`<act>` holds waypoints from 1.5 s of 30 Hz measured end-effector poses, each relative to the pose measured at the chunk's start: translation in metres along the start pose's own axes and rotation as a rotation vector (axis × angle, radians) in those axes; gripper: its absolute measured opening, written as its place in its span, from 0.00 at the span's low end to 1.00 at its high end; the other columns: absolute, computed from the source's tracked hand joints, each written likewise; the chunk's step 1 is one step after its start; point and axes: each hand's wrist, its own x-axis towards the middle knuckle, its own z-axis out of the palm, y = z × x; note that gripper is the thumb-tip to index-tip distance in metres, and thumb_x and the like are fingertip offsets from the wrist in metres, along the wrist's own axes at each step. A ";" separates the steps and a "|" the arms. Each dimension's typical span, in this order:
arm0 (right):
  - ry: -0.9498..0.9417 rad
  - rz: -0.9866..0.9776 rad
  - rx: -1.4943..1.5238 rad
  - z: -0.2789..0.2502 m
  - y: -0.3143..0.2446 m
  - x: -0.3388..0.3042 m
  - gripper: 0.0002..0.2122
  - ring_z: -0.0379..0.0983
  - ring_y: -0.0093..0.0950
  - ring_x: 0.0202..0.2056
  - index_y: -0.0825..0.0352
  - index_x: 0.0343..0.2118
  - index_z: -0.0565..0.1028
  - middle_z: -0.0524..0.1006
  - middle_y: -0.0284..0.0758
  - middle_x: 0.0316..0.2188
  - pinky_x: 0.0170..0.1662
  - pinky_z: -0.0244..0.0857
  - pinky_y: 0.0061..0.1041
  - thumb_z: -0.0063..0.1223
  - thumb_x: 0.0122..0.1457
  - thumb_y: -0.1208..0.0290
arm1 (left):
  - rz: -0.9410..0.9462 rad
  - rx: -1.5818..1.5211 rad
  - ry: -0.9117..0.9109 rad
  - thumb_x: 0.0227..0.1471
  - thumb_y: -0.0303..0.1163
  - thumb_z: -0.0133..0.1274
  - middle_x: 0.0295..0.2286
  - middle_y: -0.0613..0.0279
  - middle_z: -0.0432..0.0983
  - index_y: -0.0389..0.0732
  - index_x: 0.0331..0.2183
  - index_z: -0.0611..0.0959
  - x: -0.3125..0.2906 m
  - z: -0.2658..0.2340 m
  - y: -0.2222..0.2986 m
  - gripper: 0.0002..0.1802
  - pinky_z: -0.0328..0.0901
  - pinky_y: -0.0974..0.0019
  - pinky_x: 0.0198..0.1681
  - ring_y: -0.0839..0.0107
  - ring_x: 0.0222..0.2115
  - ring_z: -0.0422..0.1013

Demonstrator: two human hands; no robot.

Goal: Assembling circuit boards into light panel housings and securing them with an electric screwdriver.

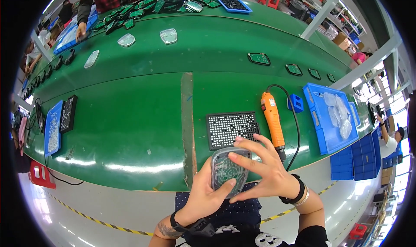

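Both of my hands hold a clear plastic cover with a green circuit board inside [227,169], just above the near edge of the green conveyor belt [130,117]. My left hand [208,195] grips it from below with the thumb on its lower rim. My right hand [264,169] lies over its right side with fingers spread. Right behind it sits a black perforated screw tray [232,128]. An orange electric screwdriver [274,121] with a black cable lies to the right of the tray.
A blue bin with clear covers [331,117] stands at the right, a small blue block [296,103] beside the screwdriver. At the left lie a blue tray [53,128] and a black tray [68,113]. Green boards and clear covers [168,35] lie further back, where another person's hand [80,30] works.
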 end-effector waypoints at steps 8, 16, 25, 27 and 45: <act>0.058 0.421 0.669 -0.001 -0.001 -0.013 0.23 0.72 0.28 0.39 0.67 0.46 0.69 0.74 0.36 0.37 0.43 0.66 0.27 0.61 0.45 0.75 | -0.237 -0.051 -0.137 0.46 0.21 0.52 0.40 0.60 0.67 0.33 0.46 0.62 -0.001 -0.020 0.008 0.25 0.60 0.71 0.46 0.77 0.42 0.64; 0.193 0.652 1.108 0.019 0.014 -0.029 0.15 0.72 0.20 0.32 0.71 0.40 0.70 0.75 0.36 0.30 0.38 0.69 0.20 0.56 0.48 0.82 | -0.049 0.300 -0.101 0.47 0.24 0.52 0.37 0.57 0.68 0.32 0.45 0.61 0.007 -0.012 0.005 0.24 0.61 0.71 0.43 0.74 0.39 0.65; -0.085 0.612 0.757 -0.044 0.056 -0.033 0.19 0.74 0.26 0.29 0.74 0.42 0.66 0.76 0.38 0.28 0.35 0.69 0.23 0.58 0.49 0.72 | -0.327 0.499 -0.203 0.40 0.28 0.59 0.33 0.56 0.69 0.37 0.42 0.66 0.104 -0.013 0.015 0.26 0.65 0.67 0.34 0.70 0.34 0.67; -0.209 0.654 0.327 -0.058 0.083 -0.038 0.22 0.74 0.29 0.30 0.74 0.43 0.64 0.75 0.39 0.28 0.35 0.68 0.22 0.59 0.47 0.71 | -0.208 0.509 -0.088 0.39 0.28 0.59 0.33 0.55 0.70 0.37 0.42 0.67 0.178 -0.036 -0.007 0.27 0.66 0.66 0.33 0.67 0.34 0.68; -0.065 0.869 0.720 -0.035 0.160 -0.052 0.38 0.73 0.37 0.32 0.73 0.52 0.52 0.71 0.43 0.34 0.36 0.69 0.31 0.63 0.41 0.68 | 0.432 1.525 -0.332 0.38 0.42 0.59 0.38 0.50 0.70 0.44 0.42 0.75 0.428 0.013 -0.090 0.27 0.59 0.56 0.47 0.52 0.43 0.63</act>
